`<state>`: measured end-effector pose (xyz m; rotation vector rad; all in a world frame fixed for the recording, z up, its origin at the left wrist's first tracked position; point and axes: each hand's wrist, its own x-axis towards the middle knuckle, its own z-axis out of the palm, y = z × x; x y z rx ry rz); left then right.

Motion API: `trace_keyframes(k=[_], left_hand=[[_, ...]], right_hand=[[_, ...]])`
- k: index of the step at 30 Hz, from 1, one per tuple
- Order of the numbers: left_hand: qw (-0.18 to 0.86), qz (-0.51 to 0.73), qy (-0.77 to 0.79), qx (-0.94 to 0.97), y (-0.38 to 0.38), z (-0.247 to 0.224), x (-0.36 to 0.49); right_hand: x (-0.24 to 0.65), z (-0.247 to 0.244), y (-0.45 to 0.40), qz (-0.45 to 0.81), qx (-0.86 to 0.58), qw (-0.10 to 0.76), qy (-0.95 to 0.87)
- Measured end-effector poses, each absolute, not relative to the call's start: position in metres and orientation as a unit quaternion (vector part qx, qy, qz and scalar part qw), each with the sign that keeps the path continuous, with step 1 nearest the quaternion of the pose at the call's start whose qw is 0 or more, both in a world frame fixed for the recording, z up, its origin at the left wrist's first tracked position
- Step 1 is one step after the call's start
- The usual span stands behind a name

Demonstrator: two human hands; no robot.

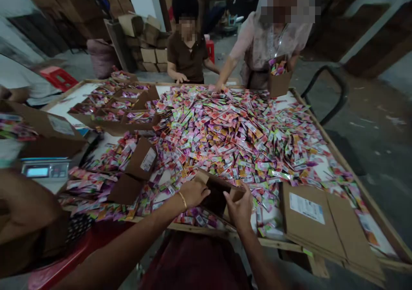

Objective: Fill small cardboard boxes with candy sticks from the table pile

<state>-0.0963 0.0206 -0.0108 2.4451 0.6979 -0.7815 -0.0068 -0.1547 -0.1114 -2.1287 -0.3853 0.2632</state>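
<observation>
An open cardboard box (215, 199) stands at the near edge of the table, its inside dark with no packets visible. My left hand (193, 193) grips its left side, fingers curled over the flap. On the opposite side, my right hand (240, 204) holds the right flap between thumb and fingers. Right behind the box rises a big heap of small, colourful plastic packets (222, 131), and more of them lie around it on the tabletop. Flattened cardboard boxes (309, 230) with a printed label are stacked to the right of my right hand.
Filled boxes (128, 116) stand at the back left; another open box (137, 165) lies tipped among packets. A digital scale (46, 169) carries a box at the left, near a person's arm (22, 204). Two people stand across the table; one holds a packet-filled box (279, 81). A wooden rim (354, 178) edges the table.
</observation>
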Motion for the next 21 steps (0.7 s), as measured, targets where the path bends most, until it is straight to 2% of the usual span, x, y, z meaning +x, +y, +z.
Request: trace_keyframes(k=[4, 8, 10, 12, 14, 16, 19, 21], left_hand=[[0.217, -0.187, 0.299, 0.91, 0.014, -0.018, -0.113], [0.147, -0.06, 0.429, 0.889, 0.003, -0.052, -0.099], [0.159, -0.013, 0.48, 0.863, 0.0, -0.069, -0.088], [0.195, 0.018, 0.497, 0.845, -0.002, -0.081, -0.083], [0.233, 0.057, 0.506, 0.829, -0.003, -0.088, -0.085], [0.259, 0.116, 0.53, 0.799, -0.003, -0.091, -0.091], [0.275, 0.185, 0.563, 0.757, -0.002, -0.092, -0.102], [0.298, 0.133, 0.518, 0.791, -0.002, -0.088, -0.105]], right_hand=[[-0.005, -0.127, -0.149, 0.08, -0.857, 0.478, -0.175], [0.016, -0.124, -0.172, 0.167, -0.807, 0.508, -0.252], [0.034, -0.108, -0.183, 0.236, -0.789, 0.465, -0.324], [0.048, -0.089, -0.184, 0.257, -0.778, 0.386, -0.424], [0.049, -0.075, -0.179, 0.195, -0.769, 0.3, -0.53], [0.037, -0.071, -0.172, 0.075, -0.756, 0.241, -0.604], [0.008, -0.082, -0.169, -0.052, -0.72, 0.217, -0.657], [-0.006, -0.09, -0.171, -0.079, -0.713, 0.206, -0.665]])
